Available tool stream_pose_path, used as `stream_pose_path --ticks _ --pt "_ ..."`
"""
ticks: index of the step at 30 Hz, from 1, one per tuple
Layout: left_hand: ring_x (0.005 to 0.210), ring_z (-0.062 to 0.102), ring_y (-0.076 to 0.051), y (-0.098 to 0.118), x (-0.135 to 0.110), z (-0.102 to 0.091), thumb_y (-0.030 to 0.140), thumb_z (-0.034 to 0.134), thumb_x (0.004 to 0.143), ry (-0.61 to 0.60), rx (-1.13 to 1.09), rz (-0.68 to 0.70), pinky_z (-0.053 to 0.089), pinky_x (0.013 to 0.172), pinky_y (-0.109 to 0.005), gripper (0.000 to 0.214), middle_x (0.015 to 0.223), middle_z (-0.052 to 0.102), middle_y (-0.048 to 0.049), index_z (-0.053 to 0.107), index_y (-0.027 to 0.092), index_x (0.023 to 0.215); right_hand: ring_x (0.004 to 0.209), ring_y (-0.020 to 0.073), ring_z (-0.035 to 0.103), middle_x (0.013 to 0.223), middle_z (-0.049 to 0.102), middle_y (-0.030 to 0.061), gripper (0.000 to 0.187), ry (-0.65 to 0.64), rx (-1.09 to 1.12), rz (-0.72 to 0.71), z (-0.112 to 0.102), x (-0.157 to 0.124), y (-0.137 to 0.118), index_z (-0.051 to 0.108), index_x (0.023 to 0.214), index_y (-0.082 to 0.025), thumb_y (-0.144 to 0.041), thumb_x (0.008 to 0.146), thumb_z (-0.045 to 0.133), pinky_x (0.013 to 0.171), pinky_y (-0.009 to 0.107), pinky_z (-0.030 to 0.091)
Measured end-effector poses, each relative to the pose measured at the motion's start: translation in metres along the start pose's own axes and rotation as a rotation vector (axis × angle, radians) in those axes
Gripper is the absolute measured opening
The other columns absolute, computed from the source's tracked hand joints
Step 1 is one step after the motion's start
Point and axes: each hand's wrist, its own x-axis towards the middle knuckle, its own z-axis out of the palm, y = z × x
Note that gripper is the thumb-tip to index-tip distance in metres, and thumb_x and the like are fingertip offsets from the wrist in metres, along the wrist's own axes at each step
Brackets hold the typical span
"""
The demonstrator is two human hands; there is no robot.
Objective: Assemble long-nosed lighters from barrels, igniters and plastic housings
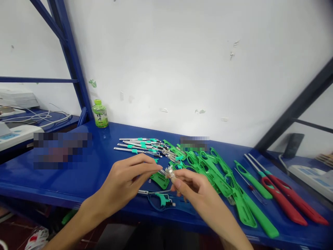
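My right hand (194,187) is closed, thumb against fingers, on a small clear-and-metal lighter part (170,172). From the other side my left hand (132,175) reaches in, its straight fingers drawn together at the tips beside that part. Whatever those fingertips pinch is too small to make out. Just below the hands, near the table's front edge, lies a see-through lighter casing (182,204) with a metal tube and a teal trigger piece (163,199). Partly behind my left fingers is a green casing half (160,180).
Metal lighter tubes (132,146) with teal pieces and wires lie behind my hands. Many green casings (213,170) are heaped to the right, beside red long lighters (283,201). A green drink bottle (101,114) stands at the back left by the wall.
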Motion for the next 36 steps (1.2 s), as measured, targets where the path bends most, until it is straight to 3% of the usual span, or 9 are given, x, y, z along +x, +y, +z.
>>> stream_pose_path --ticks 6,28,36 --pt "0.050 0.064 -0.007 0.007 -0.009 0.009 0.027 0.077 0.099 0.175 0.138 -0.087 0.052 0.053 -0.020 0.011 0.084 0.082 0.0086 0.076 0.030 0.110 0.081 0.0216 0.070 0.084 0.077 0.0023 0.034 -0.001 -0.003 0.005 0.005 0.000 -0.005 0.078 0.106 -0.025 -0.056 0.099 0.067 0.074 0.032 0.049" --pt "0.064 0.075 -0.007 0.003 -0.012 0.011 0.022 0.073 0.101 0.121 0.120 -0.064 0.053 0.056 -0.018 0.009 0.095 0.085 0.0096 0.072 0.030 0.106 0.082 0.0229 0.071 0.086 0.078 0.0033 0.037 0.019 -0.004 0.006 0.008 -0.003 -0.006 0.080 0.111 -0.024 -0.057 0.098 0.068 0.073 0.034 0.052" --pt "0.061 0.071 -0.005 0.003 -0.008 0.010 0.016 0.070 0.101 0.144 0.123 0.009 0.050 0.055 -0.016 0.009 0.092 0.083 0.0086 0.070 0.026 0.100 0.078 0.0205 0.069 0.083 0.077 0.0018 0.034 -0.003 -0.038 -0.010 0.009 -0.005 -0.006 0.079 0.113 -0.023 -0.052 0.100 0.067 0.074 0.033 0.052"
